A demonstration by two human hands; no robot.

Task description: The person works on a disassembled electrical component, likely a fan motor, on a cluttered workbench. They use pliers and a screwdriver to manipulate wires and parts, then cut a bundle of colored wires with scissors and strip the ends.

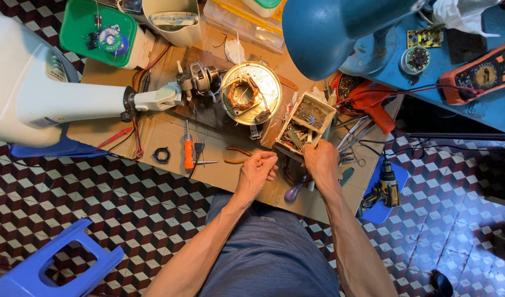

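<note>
Biggest thing down there is the white fan body point(38, 82), lying on its side well off to the left of both hands, its neck pointing right toward the opened motor point(251, 93), which sits straight ahead of the left hand point(257, 171) on the cardboard sheet point(164, 132) spread over the tiled floor. A big blue lamp shade point(329, 33) hangs up beyond the right hand. The wooden parts box point(307, 125), full of little bits, lies tilted with its long axis running away from the person and a touch to the right; the right hand point(321, 160) is clearly the nearer one, touching its near end with fingers curled, though I can't tell what, if anything, it's pinching. The left hand is closed into a loose fist just beside it, not touching the box as far as I can see. An orange-handled screwdriver point(188, 151) lies left of the left hand, pointing away, and a purple-handled tool point(292, 192) sits between the two wrists. A cordless drill point(385, 190) lies off to the right.
</note>
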